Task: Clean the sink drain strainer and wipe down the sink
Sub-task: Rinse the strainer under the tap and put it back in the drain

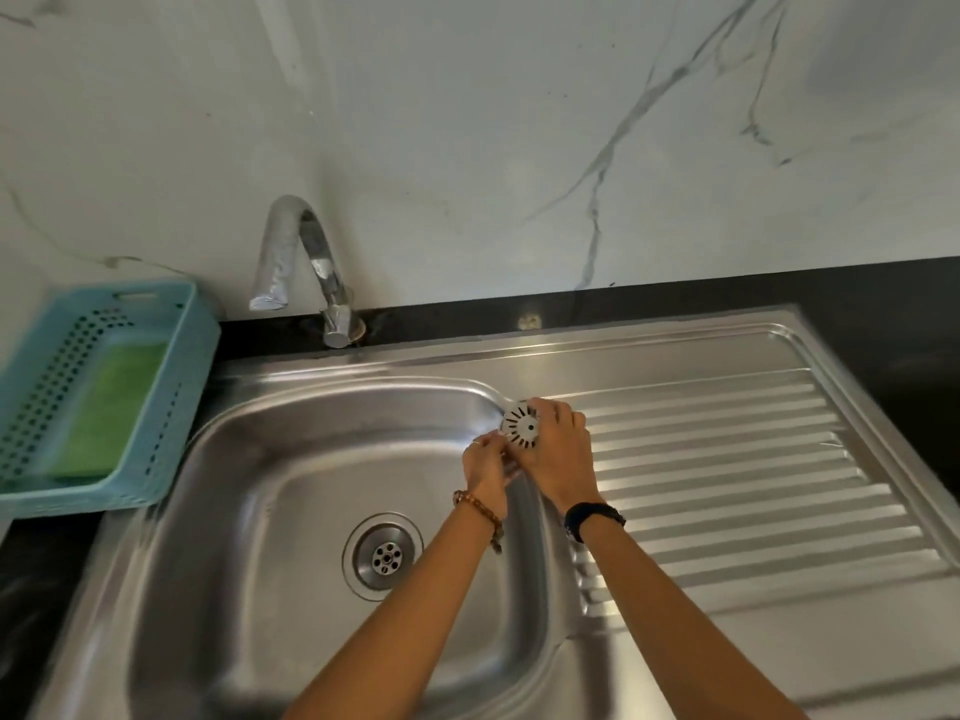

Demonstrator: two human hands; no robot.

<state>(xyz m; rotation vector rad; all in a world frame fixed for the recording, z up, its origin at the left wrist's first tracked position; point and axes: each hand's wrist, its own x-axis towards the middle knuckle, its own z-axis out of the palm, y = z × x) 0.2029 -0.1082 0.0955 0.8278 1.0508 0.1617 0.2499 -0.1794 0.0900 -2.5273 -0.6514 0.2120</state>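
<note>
Right hand grips strainer right of frame centre, above sink rim; its fingers hide strainer's far edge. Left hand pinches strainer's lower edge, fingertips blurred. Drain uncovered at lower centre. Basket at left cut off, blurred.

A black tabletop runs along the marble wall. A steel sink with a ribbed drainboard is set into it. At its left end sits a blue perforated basket beside the faucet.
</note>
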